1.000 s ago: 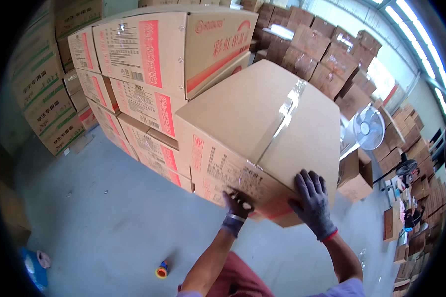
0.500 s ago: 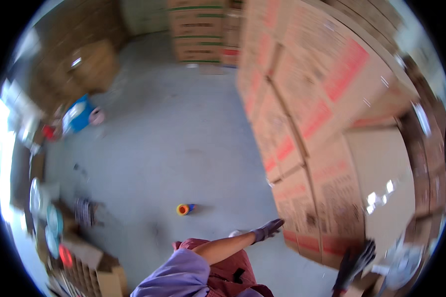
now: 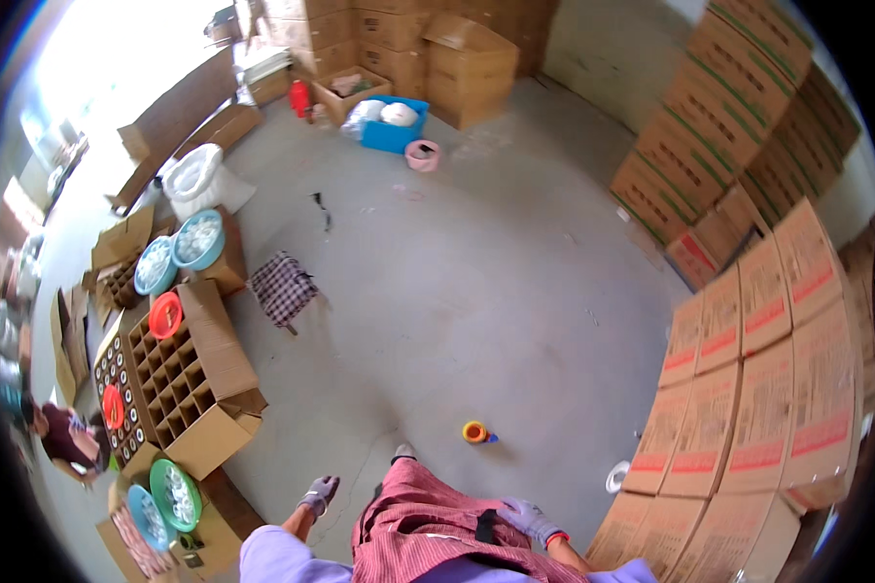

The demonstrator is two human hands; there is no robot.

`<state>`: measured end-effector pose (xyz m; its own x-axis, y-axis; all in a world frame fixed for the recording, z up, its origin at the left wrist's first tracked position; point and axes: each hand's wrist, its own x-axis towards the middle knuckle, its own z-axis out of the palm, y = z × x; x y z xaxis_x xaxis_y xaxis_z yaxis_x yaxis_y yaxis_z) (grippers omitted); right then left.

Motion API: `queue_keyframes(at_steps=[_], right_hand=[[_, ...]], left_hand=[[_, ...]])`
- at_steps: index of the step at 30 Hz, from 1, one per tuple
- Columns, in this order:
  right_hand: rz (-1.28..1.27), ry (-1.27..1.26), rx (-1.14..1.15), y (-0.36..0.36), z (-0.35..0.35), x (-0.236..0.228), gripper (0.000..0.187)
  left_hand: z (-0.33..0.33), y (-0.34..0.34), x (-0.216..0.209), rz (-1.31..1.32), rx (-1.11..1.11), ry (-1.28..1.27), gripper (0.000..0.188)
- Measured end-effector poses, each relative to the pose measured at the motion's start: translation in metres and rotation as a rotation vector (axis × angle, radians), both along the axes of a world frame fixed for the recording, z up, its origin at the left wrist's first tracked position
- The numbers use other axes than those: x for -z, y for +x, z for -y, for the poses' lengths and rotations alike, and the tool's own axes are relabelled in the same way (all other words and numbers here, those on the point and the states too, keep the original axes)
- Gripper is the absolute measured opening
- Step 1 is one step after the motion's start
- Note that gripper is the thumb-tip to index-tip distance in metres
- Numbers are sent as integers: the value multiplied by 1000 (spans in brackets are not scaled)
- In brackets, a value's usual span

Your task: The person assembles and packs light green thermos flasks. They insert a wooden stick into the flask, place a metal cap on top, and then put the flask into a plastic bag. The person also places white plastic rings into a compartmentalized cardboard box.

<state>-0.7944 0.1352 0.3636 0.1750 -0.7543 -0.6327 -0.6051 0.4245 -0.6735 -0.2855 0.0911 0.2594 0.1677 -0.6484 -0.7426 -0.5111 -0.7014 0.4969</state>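
My left hand [image 3: 320, 496], in a grey glove, hangs beside my red checked apron [image 3: 418, 510] over the floor. Its fingers look loosely bent, with nothing between them. At the apron's right side is my right hand [image 3: 530, 522], also gloved, its fingers laid out against the cloth and holding nothing visible. On the floor ahead lies a yellow-orange ring with a blue part [image 3: 474, 431], which looks like a tape dispenser. Stacked cartons with red bands [image 3: 729, 418] stand to the right, with a white ring [image 3: 616, 476] on the floor beside them.
To the left are an open divided carton [image 3: 175, 384], basins of small white pieces [image 3: 199, 240] and a cloth-covered stool [image 3: 282, 290]. A person [image 3: 68, 442] is at the far left. Farther off stand a blue bin [image 3: 394, 136] and cartons with green stripes [image 3: 710, 126].
My view has swung left, bringing in the divided carton and basins. Both hands have left the carton stack; my left hand now hangs at my left, and my right rests by the apron.
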Motion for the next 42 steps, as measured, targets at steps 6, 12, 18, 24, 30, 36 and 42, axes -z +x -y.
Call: queue_keyframes(at_steps=[6,12,18,24,30,36,42], right_hand=[[-199,170,-130,-36,67,82,44],[-360,557,65,-56,156,112,40],[-39,63,-298,4,331,124,37],[-94,355,-157,130,566,94,32],[-151,263,-277,247,731,76,33],[-172,318,-397,381,761,91,39],[-182,290,-604,522,721,96,43]], left_hand=[[52,36,-38,-58,-344,-20,36],[119,-36,36,-538,-734,-233,42],[167,-25,-13,-226,-239,-237,49],[173,45,-8,-205,-1242,-294,37],[174,32,-1,-94,-1324,-145,39],[221,120,45,114,-1255,-212,35],[273,320,93,60,-1224,-325,35]])
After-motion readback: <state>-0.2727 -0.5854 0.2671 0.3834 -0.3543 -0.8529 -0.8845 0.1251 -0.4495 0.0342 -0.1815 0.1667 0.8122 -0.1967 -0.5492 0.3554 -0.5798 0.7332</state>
